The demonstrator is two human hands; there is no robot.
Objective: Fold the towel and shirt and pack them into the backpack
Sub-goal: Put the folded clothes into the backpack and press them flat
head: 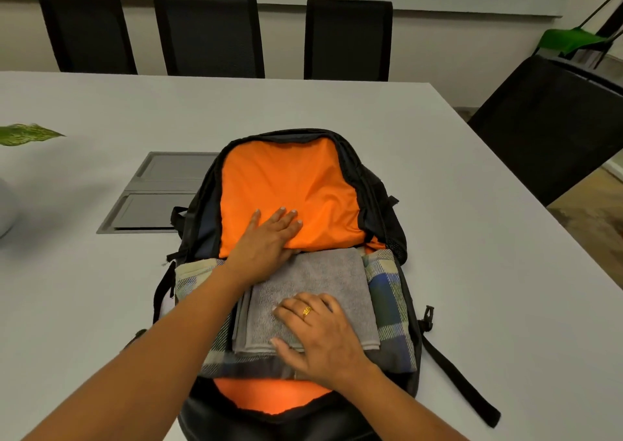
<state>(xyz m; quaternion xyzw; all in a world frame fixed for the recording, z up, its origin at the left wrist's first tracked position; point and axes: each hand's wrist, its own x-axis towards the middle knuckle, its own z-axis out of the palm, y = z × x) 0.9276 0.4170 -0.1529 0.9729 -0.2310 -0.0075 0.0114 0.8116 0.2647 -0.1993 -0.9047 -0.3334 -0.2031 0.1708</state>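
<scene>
Now flat-fingered, left hand (266, 238) presses orange lining (286, 177), right hand (320, 336) presses towel (332, 280) atop shirt (387, 292) in backpack (382, 204); chairs (209, 29) beyond table (472, 255)

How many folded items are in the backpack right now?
2: the grey towel lies on top, and the plaid shirt lies under it, in the open backpack. Anything beneath them is hidden.

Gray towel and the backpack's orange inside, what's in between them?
The folded plaid shirt, under the gray towel and on the orange lining of the backpack; head view shows it.
</scene>
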